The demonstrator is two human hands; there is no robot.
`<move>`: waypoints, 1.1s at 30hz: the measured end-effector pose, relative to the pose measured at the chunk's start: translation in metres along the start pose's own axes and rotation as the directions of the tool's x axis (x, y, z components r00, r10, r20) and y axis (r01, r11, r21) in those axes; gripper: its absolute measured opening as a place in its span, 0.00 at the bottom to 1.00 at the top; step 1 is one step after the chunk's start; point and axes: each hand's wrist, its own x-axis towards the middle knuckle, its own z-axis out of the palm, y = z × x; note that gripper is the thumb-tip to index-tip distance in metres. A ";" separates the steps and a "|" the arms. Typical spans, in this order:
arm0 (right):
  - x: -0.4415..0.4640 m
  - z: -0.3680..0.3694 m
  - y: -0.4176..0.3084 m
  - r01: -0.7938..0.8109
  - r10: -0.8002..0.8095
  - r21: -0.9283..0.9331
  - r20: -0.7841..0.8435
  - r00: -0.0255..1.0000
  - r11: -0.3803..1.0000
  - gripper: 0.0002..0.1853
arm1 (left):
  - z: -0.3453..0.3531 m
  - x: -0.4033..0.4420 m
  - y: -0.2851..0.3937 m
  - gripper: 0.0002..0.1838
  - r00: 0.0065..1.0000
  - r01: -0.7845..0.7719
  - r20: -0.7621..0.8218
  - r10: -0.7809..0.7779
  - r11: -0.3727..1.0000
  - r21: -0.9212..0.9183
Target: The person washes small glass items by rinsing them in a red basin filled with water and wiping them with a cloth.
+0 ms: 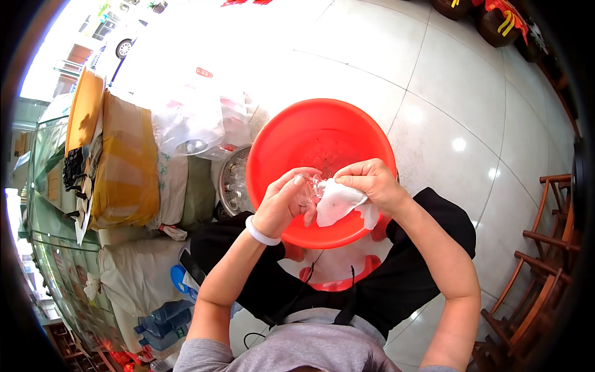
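Over a large red plastic basin [279, 139], my left hand [277, 203] has its fingers wrapped round a small clear glass piece [308, 190]; its exact kind is hard to make out. A white cloth [339, 202] hangs from my right hand [377, 186], pinched between thumb and fingers and touching the glass piece. Both hands are close together above the near half of the basin. The bottom of the basin looks wet, with clear shapes or ripples in it. Just left of it stands a round metal bowl [224, 180] with several clear glass items inside, partly covered by the basin.
At left are a taped cardboard box [127, 164], plastic bags [189, 121], sacks and large plastic bottles [164, 325]. Wooden stools [545, 266] stand at right, dark jars [496, 25] at far right. Part of a red stool [338, 285] shows under me on the tiled floor [446, 105].
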 end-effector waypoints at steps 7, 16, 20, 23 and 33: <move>-0.010 0.004 -0.011 0.160 -0.138 -0.191 0.124 0.983 0.968 0.07 | -0.003 -0.002 0.005 0.20 0.991 0.087 0.102 -0.081 0.995 -0.054; -0.016 0.000 -0.013 0.559 -0.427 -0.577 0.362 0.829 0.595 0.06 | -0.009 0.013 -0.005 0.24 0.923 0.346 0.177 -0.343 0.938 0.015; -0.018 -0.003 -0.011 0.551 -0.394 -0.728 0.404 0.826 0.408 0.06 | -0.012 0.021 -0.010 0.25 0.844 0.501 0.206 -0.495 0.865 0.027; -0.017 -0.006 -0.008 0.550 -0.426 -0.756 0.393 0.815 0.355 0.06 | -0.014 0.024 -0.014 0.25 0.821 0.534 0.252 -0.512 0.845 -0.021; -0.022 -0.007 -0.021 0.493 -0.445 -0.756 0.297 0.845 0.431 0.06 | -0.020 0.022 -0.015 0.29 0.885 0.449 0.168 -0.434 0.891 -0.063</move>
